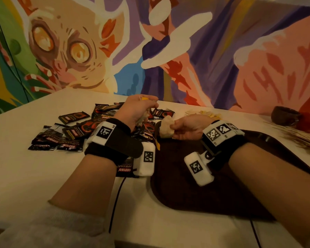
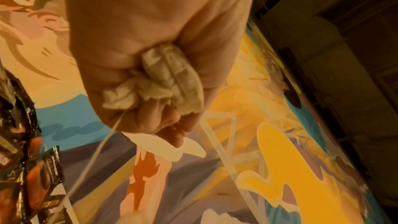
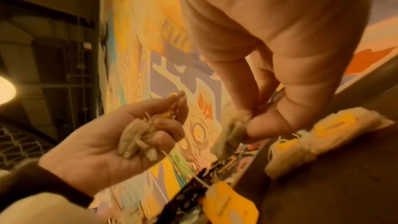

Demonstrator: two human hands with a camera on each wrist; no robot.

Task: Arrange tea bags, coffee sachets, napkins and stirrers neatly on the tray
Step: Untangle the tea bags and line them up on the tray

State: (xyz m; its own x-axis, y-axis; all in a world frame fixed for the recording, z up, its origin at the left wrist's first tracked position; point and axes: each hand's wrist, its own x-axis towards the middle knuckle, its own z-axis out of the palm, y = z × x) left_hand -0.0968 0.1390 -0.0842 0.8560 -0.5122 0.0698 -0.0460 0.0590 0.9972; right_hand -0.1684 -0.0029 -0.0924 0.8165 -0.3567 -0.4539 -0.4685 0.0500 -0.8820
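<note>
Beneath both wrists lies the dark tray (image 1: 195,194); the right hand (image 1: 188,129) pinches one tea bag (image 1: 166,129) above it for placing, while the left hand (image 1: 138,110) clutches bunched tea bags (image 2: 159,81) as stock over the coffee sachets (image 1: 70,133).

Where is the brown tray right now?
The brown tray lies on the table under the right hand, with the coffee sachets just to its left.

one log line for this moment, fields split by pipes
left hand grips bunched tea bags | right hand pinches one tea bag over tray | coffee sachets loose on table
</note>
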